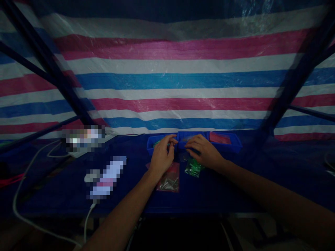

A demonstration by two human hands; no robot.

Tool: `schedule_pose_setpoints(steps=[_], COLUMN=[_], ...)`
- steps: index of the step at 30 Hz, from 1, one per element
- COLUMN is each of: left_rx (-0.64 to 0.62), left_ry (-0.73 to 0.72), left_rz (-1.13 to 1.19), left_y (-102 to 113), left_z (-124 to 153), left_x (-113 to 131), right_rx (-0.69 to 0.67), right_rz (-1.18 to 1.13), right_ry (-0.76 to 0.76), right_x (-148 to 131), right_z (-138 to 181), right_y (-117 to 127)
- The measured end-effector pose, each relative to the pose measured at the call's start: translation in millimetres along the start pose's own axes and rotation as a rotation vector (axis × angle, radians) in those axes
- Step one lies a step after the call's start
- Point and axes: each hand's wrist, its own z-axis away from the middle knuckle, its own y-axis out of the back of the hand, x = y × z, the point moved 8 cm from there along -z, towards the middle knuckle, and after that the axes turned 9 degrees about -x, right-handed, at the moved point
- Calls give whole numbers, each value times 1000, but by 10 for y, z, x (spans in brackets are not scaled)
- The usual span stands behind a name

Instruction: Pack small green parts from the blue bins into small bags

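My left hand [162, 154] is over the front of the left blue bin [150, 145], its fingers curled toward the thumb. Anything between those fingers is too dark and small to make out. Opposite it, my right hand [205, 150] reaches in front of the middle blue bin [190, 134], fingers bent and tips close to the thumb; what they hold, if anything, cannot be made out. Below my left wrist lies a clear packet with red edges [169, 181]. A shiny green packet [193, 168] rests under my right hand.
Red packets [220, 138] fill part of the right blue bin [237, 143]. On the left of the blue table [136, 200] are a blurred-out phone [108, 177] with a white cable [86, 223], a pale round item [91, 176] and a white power strip [78, 151]. Striped sheeting [167, 80] hangs behind.
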Motion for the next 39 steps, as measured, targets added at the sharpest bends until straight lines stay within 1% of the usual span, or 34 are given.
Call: schedule_pose_setpoints(steps=[2,4,7,9,12,15,18,21,24,26,30,34,39], left_rx=[-1,-1,-9,-16,-34,-53,-100,-172,-201,-203,-172,-182,-198], left_ry=[4,7,0,0,8,-3,-60,-103,-82,-61,-42,-54,-53], left_rz=[-1,-5,-4,-3,-7,3,15,25,57,84,122,131,132], left_y=[-1,-3,-15,-23,-35,-47,-101,-198,-250,-251,-203,-216,-248], left_z=[0,2,6,10,12,15,23,35,35,27,8,15,34], left_x=[2,5,14,16,21,46,104,136,105,80,68,101,121], right_rx=[-90,-193,-304,-338,-343,-288,-174,-39,73,114,154,176,179], right_rz=[-39,-59,-93,-127,-139,-145,-209,-396,-643,-773,-939,-966,-828], right_ry=[49,68,27,-7,-8,-16,-103,-235,-350,-380,-364,-372,-328], right_x=[-124,-187,-155,-104,-75,-66,-1,119,231,262,268,283,193], right_z=[-1,20,65,85,88,73,68,99,151,166,146,139,124], right_y=[-84,-191,-318,-353,-346,-289,-192,-105,-91,-114,-166,-183,-123])
